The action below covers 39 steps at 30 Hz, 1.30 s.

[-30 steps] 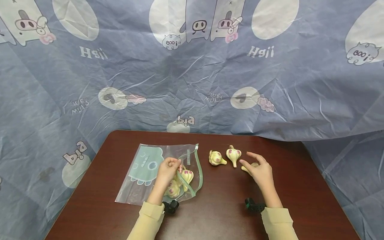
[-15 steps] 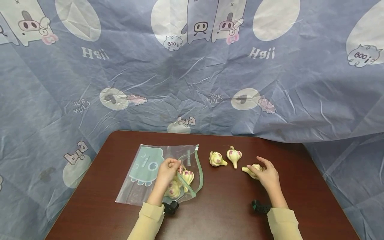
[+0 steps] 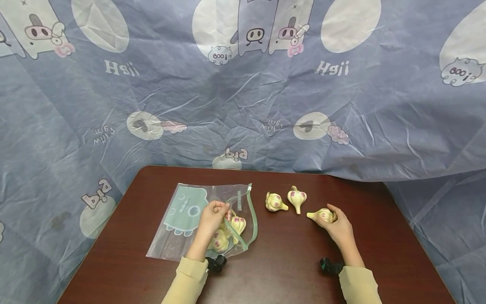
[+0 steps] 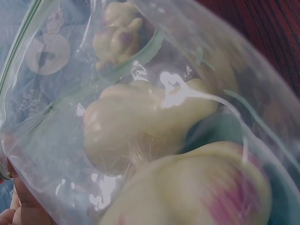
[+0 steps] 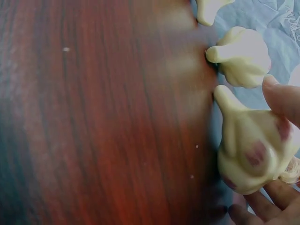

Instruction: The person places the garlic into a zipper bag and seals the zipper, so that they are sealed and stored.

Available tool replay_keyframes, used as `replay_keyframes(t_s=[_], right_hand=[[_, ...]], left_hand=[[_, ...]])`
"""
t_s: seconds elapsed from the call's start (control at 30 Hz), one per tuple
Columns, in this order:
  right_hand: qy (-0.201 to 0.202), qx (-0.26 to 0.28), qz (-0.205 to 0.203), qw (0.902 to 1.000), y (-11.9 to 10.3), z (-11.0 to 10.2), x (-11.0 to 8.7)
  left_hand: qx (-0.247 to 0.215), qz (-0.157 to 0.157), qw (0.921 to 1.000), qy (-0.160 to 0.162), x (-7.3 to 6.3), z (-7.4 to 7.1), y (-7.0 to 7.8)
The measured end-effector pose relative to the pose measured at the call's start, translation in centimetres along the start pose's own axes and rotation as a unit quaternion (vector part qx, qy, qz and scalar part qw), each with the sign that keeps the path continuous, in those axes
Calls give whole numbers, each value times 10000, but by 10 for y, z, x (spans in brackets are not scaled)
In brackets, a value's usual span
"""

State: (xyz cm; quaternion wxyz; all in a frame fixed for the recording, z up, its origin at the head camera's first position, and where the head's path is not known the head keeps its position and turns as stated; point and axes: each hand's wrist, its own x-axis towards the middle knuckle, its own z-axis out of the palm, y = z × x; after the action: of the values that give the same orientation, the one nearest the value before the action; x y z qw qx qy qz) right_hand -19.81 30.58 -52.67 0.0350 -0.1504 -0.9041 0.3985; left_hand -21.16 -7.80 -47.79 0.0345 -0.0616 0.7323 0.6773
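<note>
My left hand (image 3: 211, 216) pinches the opening edge of a clear zip bag (image 3: 167, 242) lying on the table's left side. Garlic bulbs (image 3: 238, 225) with purple patches show inside the bag; the left wrist view has them close up through the plastic. On the right, my right hand (image 3: 339, 228) holds a garlic bulb (image 3: 322, 215) at its root end, thumb on one side and fingers on the other. The right wrist view shows that bulb's stem (image 5: 226, 98) pointing away from the palm.
Two more garlic bulbs, one lying on its side (image 3: 274, 202) and one with its stem toward me (image 3: 296, 196), rest between the bag and my right hand. A patterned blue cloth (image 3: 243, 97) hangs behind the brown table (image 3: 281, 261).
My right hand has moved slightly right and round to the root end of the rightmost garlic bulb, and its thumb and fingers have closed around it. The left hand stays on the bag.
</note>
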Motion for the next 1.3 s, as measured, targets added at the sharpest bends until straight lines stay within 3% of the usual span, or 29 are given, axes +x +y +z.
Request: replay_keyframes(t_s=[0.27,0.47,0.63,0.77,1.07,1.17,1.3], right_hand=[[12,-21,70,10000,1,2,-1],[72,-35,77,9999,1,4,-3],[87,-26,122,9999,0,4,-6],[183,19,42,9998,-7,4,-10],[538,245,-594,9965,-45,11,-23],[457,344,-854,9947,-62,20,-28],[48,439,-1191,9919,-84,36,-36]], left_hand=[[-114,-100,9998,-93,-1,-2,3],[-128,-68,9998,-156,-16,-4,26],[-160,59,9998,-131,-24,-4,34],[-91,-47,9999,-83,-20,-4,31],[-149,-63,9999,1,0,-2,1],[-100,-25,9999,49,0,-2,0],[42,28,9999,98,0,-3,-1]])
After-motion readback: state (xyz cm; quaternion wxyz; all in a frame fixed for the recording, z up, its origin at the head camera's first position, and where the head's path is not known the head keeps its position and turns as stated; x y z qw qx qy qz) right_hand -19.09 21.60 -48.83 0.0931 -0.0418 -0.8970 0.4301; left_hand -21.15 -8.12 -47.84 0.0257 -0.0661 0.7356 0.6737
